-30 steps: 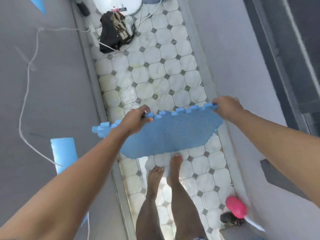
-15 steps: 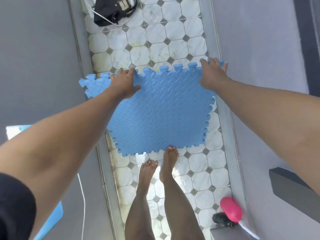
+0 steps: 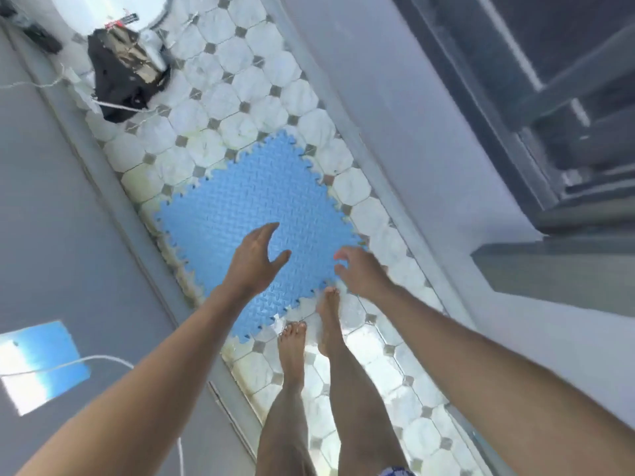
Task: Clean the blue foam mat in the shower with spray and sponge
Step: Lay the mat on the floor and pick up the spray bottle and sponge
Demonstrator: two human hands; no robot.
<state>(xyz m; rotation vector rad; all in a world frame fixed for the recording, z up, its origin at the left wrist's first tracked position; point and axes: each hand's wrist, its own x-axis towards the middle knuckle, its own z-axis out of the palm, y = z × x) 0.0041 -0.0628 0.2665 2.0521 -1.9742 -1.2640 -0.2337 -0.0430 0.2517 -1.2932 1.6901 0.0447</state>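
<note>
The blue foam mat [image 3: 240, 214], square with jagged interlocking edges, lies flat on the white tiled shower floor [image 3: 247, 97], turned like a diamond. My left hand [image 3: 256, 259] hovers over the mat's near part, fingers spread and empty. Over the mat's near right corner my right hand [image 3: 359, 269] hangs with loosely bent fingers, holding nothing. My bare feet [image 3: 309, 334] stand at the mat's near edge. No spray bottle or sponge is in view.
A black bag [image 3: 127, 77] with a white cord lies on the tiles at the far end, below a white round fixture [image 3: 103, 8]. Grey walls flank the narrow floor. A dark window frame [image 3: 549, 97] is at right. A blue patch [image 3: 44, 362] shows on the left wall.
Both hands held the mat's far edge up in the air; now the mat lies flat on the tiles and both hands have let go and hover above it.
</note>
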